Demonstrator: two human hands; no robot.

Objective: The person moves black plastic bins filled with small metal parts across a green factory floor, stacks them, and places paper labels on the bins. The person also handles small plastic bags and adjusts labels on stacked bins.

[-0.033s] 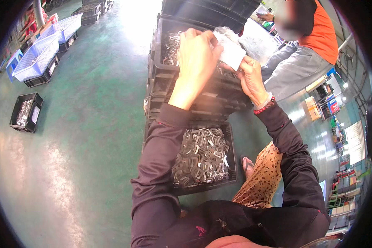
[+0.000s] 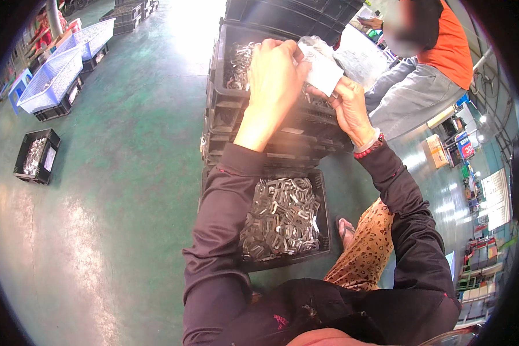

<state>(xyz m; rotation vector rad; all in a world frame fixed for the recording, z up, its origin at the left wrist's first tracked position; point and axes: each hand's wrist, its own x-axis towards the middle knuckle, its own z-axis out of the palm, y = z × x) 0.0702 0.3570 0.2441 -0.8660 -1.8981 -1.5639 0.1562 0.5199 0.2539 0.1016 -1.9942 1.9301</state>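
My right hand (image 2: 352, 106) pinches the lower right corner of a white slip of paper (image 2: 324, 74), which has clear plastic at its upper end. My left hand (image 2: 277, 72) is closed at the slip's left edge, with thumb and fingertips drawn together. Both hands are above an open black crate (image 2: 218, 78) of small metal pieces (image 2: 240, 63), on top of a crate stack. Below, nearer to me, a second black crate (image 2: 326, 228) holds many flat metal loops (image 2: 282, 216).
A dark crate (image 2: 294, 17) rises behind the stack. At the right sits a person in an orange top (image 2: 452, 46), beside a clear plastic bag (image 2: 357, 60). Blue baskets (image 2: 52, 83) and a small black crate (image 2: 51, 147) stand on the green floor at left.
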